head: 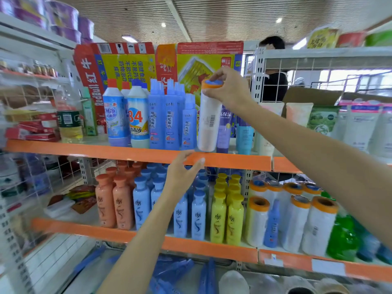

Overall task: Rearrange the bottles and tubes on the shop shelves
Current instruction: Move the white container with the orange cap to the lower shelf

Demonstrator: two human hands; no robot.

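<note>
White roll (209, 117) in right hand (228, 87): thin plastic film, orange tape-like rim; blue bottles (162, 122) left of it glossy plastic; shelf edge (229, 161) by left hand (182, 172) smooth orange painted metal; cardboard boxes (169, 60) behind, printed, slightly shiny

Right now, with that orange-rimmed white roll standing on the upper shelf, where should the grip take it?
Probably at the top rim, from above and the right, as the right hand pinches the white roll: blue bottles crowd its left, purple tube its right.
</note>
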